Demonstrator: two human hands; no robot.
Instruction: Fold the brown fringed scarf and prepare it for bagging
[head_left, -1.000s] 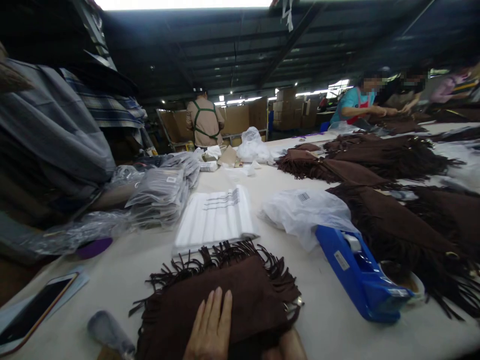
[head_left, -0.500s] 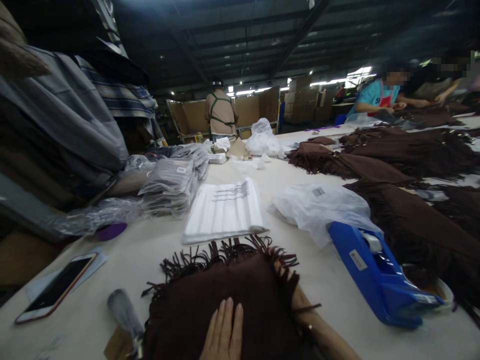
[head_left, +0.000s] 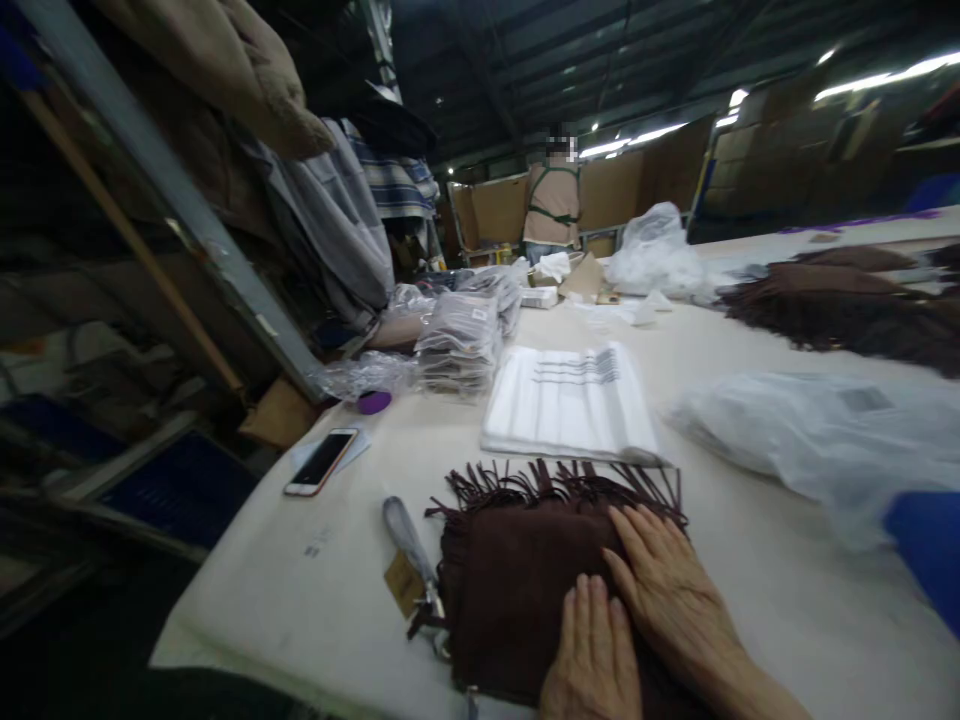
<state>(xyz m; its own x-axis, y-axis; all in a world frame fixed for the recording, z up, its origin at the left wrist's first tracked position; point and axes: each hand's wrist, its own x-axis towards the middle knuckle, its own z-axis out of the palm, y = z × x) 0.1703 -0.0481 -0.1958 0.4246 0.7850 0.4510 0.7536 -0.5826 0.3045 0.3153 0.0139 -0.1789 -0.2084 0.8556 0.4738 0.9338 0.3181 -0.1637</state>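
Note:
A folded dark brown fringed garment [head_left: 517,570] lies on the white table [head_left: 787,590] right in front of me. My left hand [head_left: 596,660] rests flat on its near part, fingers together. My right hand [head_left: 667,585] lies flat on it just to the right, fingers slightly spread toward the fringe. Neither hand grips anything. A tan tag [head_left: 405,582] and a grey-handled tool [head_left: 409,545] lie at the garment's left edge.
A stack of white plastic bags [head_left: 570,400] lies beyond the garment, bagged packs [head_left: 461,340] further left, a loose clear bag [head_left: 817,430] at right. A phone [head_left: 321,462] and purple disc [head_left: 373,402] sit near the table's left edge. A person [head_left: 551,210] stands far back.
My view swung left and down. My right hand moved from under the garment's right side onto its top, beside my left hand. The blue tape dispenser slid almost out of view.

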